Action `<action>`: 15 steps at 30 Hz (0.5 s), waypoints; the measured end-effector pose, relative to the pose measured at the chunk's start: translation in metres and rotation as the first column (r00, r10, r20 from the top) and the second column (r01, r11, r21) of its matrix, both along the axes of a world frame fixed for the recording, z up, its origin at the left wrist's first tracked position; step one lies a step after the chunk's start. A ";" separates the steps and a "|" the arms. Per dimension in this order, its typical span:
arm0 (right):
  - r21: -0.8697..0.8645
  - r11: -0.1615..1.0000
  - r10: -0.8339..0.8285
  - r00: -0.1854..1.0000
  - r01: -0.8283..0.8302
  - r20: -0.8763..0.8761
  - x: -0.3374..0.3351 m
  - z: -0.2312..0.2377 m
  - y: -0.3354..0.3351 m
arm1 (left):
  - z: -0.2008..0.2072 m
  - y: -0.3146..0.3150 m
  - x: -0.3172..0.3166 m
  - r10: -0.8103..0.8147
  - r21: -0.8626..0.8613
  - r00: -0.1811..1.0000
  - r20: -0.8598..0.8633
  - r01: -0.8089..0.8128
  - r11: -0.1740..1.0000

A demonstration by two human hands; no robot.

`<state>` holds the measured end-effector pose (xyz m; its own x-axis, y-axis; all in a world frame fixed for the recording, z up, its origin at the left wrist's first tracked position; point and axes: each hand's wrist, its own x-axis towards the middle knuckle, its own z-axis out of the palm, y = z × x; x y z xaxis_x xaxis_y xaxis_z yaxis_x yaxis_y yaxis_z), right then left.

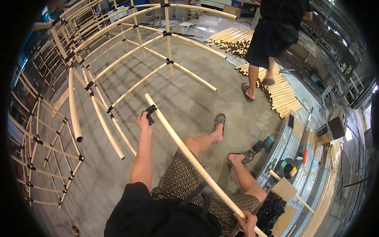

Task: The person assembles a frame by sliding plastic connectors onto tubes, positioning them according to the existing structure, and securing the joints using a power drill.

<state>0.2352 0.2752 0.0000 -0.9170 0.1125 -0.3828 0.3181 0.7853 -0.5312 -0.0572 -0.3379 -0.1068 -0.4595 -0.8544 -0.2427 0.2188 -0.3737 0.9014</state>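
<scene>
Nearest, the right hand (pixel 247 223) has its fingers wrapped around the lower part of 1 long, straight, pale yellow pole (pixel 189 155), which slants forward and leftward from them. Farther out, the left hand's (pixel 144 121) fingers pinch 1 black connector (pixel 151 111) beside the pole's far end, seemingly touching it. Beyond these fingers stands a black-jointed frame (pixel 169 47); well to their right lie stacked tubes (pixel 282 94).

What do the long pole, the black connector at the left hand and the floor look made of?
Long pole: perhaps plastic-coated tube, smooth cream with a soft sheen; core can't be told.
Black connector at the left hand: painted metal or plastic, dark with faint highlights.
Floor: likely concrete, grey and blotchy.
</scene>
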 end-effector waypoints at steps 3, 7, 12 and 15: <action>0.117 0.985 0.128 0.992 -0.129 0.015 0.019 0.013 0.020 | -0.002 -0.021 -0.004 0.067 0.010 0.998 -0.009 -0.067 0.998; 0.020 1.000 0.016 0.997 -0.014 -0.069 0.047 -0.004 0.045 | 0.001 -0.051 -0.008 -0.005 0.119 0.998 0.063 -0.002 0.993; -0.085 0.995 0.058 0.998 -0.060 -0.035 0.059 -0.024 0.071 | -0.031 -0.119 -0.002 0.009 0.132 0.996 0.090 -0.021 0.991; -0.111 0.992 0.058 0.998 -0.061 -0.028 0.061 -0.026 0.074 | -0.035 -0.122 -0.010 -0.013 0.091 0.990 0.141 0.000 0.996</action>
<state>0.2964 0.3493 -0.0256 -0.9302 0.0149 -0.3667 0.2578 0.7376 -0.6241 -0.0675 -0.4596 -0.1418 -0.4203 -0.8232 -0.3816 0.0895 -0.4562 0.8854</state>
